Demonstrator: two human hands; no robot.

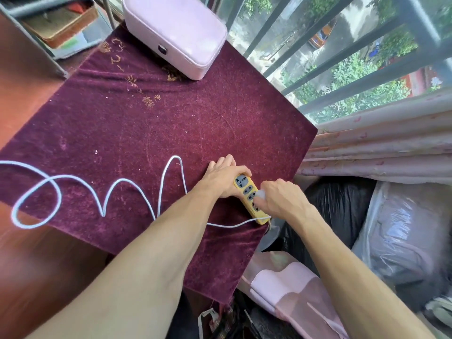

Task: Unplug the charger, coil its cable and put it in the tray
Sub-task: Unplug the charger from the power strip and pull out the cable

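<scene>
A yellow power strip [245,192] lies at the right edge of the table on a dark red velvet cloth [151,128]. My left hand [223,178] presses down on the strip's far end and holds it in place. My right hand [281,198] is closed around a white charger [260,194] plugged into a middle socket. The charger's white cable [117,187] snakes in loose loops leftward across the cloth to the table's left edge. No tray can be told apart with certainty.
A pink case [176,28] stands at the far end of the cloth. A shelf with boxes [53,28] sits at the back left. Window bars [342,59] and a curtain [381,143] are on the right, with plastic bags [391,228] below.
</scene>
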